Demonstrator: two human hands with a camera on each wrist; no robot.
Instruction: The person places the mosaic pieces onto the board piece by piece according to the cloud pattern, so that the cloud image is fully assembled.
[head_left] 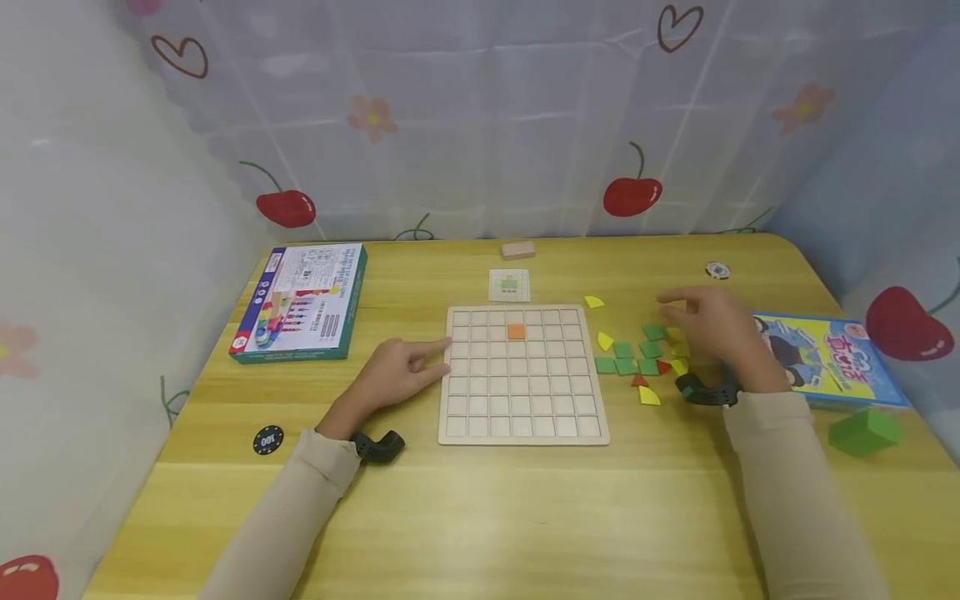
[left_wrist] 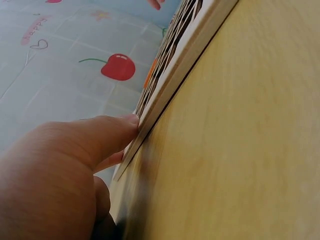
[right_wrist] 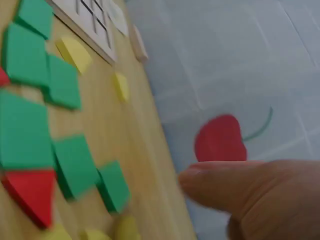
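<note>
Wooden grid board (head_left: 522, 375) – left hand (head_left: 397, 372) fingertips pressing edge; right hand (head_left: 711, 327) relaxed above green tiles (head_left: 627, 358).

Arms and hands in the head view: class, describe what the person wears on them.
Both arms wear long beige sleeves reaching the wrists. A black angular camera mount is strapped at each wrist, one beside the left hand and one below the right hand. Both hands are bare: no gloves, and no rings can be made out.

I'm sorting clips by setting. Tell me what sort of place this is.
Probably a home or playroom tabletop screened off for recording: a cherry-print curtain rings the wooden table, with a grid puzzle board and game boxes on it.
</note>
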